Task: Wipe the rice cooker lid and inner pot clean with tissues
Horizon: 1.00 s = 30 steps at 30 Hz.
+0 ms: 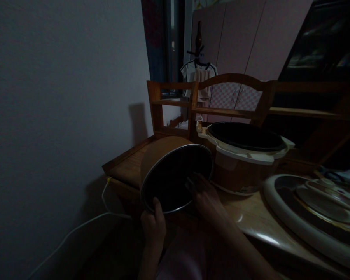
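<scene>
A brown inner pot [163, 151] with a dark inside and a metal rim lies tilted on its side on the wooden table [128, 167], its mouth facing me. My left hand [153, 225] grips the pot's lower rim, thumb over the edge. My right hand [204, 194] reaches into the pot's mouth with its fingers against the dark inner wall; the dim light hides whether they hold anything. Just right of the pot stands the cooker body [245, 159], with no lid on it.
The cooker's round lid [315, 210] lies on the table at the right. A wooden shelf rack [221, 93] stands behind the cooker. A white cord [105, 198] hangs off the table's left corner by the wall. The room is dim.
</scene>
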Motion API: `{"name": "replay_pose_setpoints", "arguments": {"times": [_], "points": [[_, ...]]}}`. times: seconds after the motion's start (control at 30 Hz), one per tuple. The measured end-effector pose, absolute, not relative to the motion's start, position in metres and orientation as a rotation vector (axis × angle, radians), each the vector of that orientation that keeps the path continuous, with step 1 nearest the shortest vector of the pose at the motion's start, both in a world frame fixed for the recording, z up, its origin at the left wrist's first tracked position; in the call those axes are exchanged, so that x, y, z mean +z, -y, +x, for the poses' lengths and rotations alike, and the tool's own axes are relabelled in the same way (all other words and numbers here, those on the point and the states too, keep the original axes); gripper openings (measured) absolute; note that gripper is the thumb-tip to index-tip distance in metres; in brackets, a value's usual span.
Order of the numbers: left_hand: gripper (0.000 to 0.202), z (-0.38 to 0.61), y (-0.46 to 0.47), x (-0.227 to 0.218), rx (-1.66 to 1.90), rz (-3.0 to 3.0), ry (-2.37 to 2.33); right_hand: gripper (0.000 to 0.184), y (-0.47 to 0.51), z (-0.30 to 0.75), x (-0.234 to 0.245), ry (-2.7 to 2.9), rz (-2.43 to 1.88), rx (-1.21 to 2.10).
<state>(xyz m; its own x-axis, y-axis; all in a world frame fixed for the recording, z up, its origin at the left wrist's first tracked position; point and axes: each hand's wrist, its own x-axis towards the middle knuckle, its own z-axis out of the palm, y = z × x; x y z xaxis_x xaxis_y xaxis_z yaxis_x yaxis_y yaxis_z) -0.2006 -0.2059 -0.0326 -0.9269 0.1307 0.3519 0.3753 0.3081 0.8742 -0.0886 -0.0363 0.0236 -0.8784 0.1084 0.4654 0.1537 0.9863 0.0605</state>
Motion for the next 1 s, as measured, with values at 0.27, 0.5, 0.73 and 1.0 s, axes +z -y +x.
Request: {"name": "replay_pose_setpoints", "arguments": {"times": [0.27,0.5,0.73,1.0], "points": [[0.051,-0.198,0.204,-0.023,-1.688,-0.444,2.326,0.059,0.046,-0.092,0.015,2.715,-0.127,-0.009],[0.05,-0.193,0.205,-0.014,-1.704,-0.478,2.327,0.054,0.056,-0.096,0.009,2.844,-0.158,0.077],[0.053,-0.197,0.204,-0.026,-1.681,-0.427,2.367,0.063,0.063,-0.099,0.017,2.912,-0.17,0.13],[0.055,-0.202,0.204,-0.038,-1.647,-0.373,2.35,0.052,0.076,-0.103,0.02,2.819,-0.066,0.389]]}}
